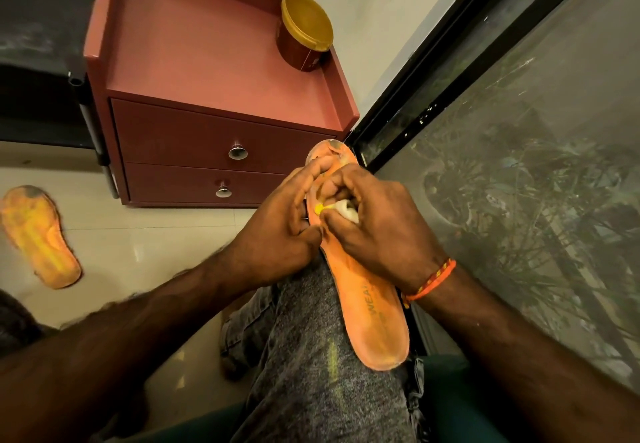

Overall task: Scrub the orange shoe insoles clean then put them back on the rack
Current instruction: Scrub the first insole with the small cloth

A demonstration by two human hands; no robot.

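Right hand [377, 221] grips a small white item with a yellow tip [341, 208], fingers curled round it, the tip touching the orange insole [367, 304]; what the item is cannot be told. Left hand [280, 231] holds the insole's left edge near the toe end, fingers curled over it. The insole lies lengthwise along the grey-trousered thigh [311, 356], heel toward the person, toe worn and greyed. Printed lettering on the heel half reads "WEA"; the rest is covered by the wrist. An orange thread band [431, 281] circles the right wrist. Second orange insole [38, 234] lies on the tiled floor [156, 245], well to the left. Red two-drawer cabinet [214, 96] carries a gold-lidded tub [304, 32]; its label is unreadable.
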